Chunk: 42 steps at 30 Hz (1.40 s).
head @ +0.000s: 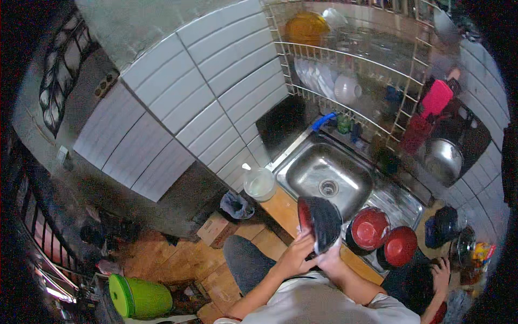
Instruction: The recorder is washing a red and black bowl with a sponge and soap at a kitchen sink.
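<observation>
A bowl, black outside and red inside (323,222), is tilted on its side between my hands, over the sink's front edge. My left hand (298,252) grips its lower left rim. My right hand (330,256) is at its lower right side with a whitish cloth or similar item that I cannot make out clearly. Two more red-and-black bowls, one (369,229) nearer the basin and one (400,246) beside it, stand on the drainboard to the right. The stainless steel sink basin (311,170) lies beyond my hands, its drain visible.
A translucent tub (259,184) stands left of the sink. A wire dish rack (344,97) with plates hangs above. At the lower right, another person's hand (441,273) is near the counter. A lined bin (236,205) and a green bin (139,296) are at left.
</observation>
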Each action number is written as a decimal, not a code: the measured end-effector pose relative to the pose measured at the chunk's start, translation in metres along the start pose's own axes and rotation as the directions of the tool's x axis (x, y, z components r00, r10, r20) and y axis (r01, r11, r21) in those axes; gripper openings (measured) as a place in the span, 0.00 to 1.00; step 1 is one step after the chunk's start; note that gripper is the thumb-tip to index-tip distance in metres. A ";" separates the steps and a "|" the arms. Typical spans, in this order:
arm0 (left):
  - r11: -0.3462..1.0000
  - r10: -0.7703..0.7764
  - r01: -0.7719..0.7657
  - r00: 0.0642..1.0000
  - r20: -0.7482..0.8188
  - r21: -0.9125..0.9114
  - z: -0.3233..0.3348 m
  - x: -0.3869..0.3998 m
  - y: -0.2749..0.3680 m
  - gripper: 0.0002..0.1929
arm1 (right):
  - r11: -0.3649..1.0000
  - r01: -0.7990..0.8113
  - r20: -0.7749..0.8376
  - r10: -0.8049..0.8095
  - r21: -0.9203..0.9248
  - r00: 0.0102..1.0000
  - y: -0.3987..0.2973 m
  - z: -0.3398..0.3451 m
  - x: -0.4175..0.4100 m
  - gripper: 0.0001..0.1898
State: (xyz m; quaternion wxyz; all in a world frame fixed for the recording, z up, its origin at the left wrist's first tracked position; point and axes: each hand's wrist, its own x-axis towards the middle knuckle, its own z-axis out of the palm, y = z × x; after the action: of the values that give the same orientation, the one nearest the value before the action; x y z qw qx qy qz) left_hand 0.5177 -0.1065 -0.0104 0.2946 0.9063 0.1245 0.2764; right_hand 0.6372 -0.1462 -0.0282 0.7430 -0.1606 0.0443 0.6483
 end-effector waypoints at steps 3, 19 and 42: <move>0.869 -0.348 0.365 0.931 0.112 -0.333 -0.006 -0.006 0.008 0.16 | 0.882 0.270 -0.009 -0.296 -0.387 0.955 0.010 0.035 -0.018 0.27; 0.140 -0.874 -0.097 0.457 -0.169 -0.985 -0.016 0.015 0.016 0.28 | -0.328 0.917 0.937 0.182 -0.228 0.298 -0.023 0.038 0.041 0.23; 0.948 -0.304 0.276 0.933 -0.191 -0.160 -0.068 -0.017 0.009 0.11 | -0.089 0.928 0.927 0.072 -0.362 0.368 -0.027 0.054 0.036 0.18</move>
State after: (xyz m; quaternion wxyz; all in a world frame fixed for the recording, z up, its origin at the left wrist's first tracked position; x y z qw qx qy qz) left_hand 0.4659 -0.0885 0.0332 0.3757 0.8218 0.2697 0.3328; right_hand 0.6617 -0.0993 0.0181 0.5768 -0.3081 -0.7413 0.1513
